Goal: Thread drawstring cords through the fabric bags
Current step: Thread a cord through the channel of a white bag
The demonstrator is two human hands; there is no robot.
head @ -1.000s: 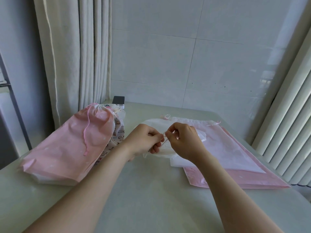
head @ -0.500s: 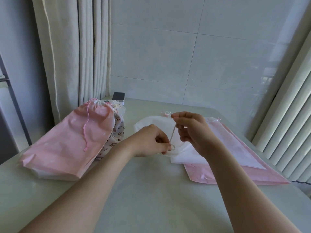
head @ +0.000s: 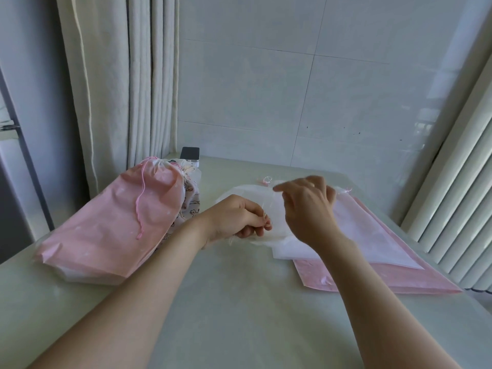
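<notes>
a: what's new?
b: my right hand (head: 306, 209), pinching the white cord (head: 264, 213), has risen; my left hand (head: 237, 219) pinches it low at the white bag (head: 239, 191) on the table (head: 239, 302). likely drawing through.

Right hand (head: 306, 206) has pulled away from left hand (head: 239, 219). A second ago the two worked knuckle to knuckle over the near edge of the white bag (head: 237, 194). Half a second ago the right had begun to lift. Now it is higher and farther back, fingertips pinched together above the bag's far edge. White cord (head: 264, 214) is drawn out longer from the left fingers; it is faint and only partly traceable. Left hand has dropped slightly lower on the bag.
</notes>
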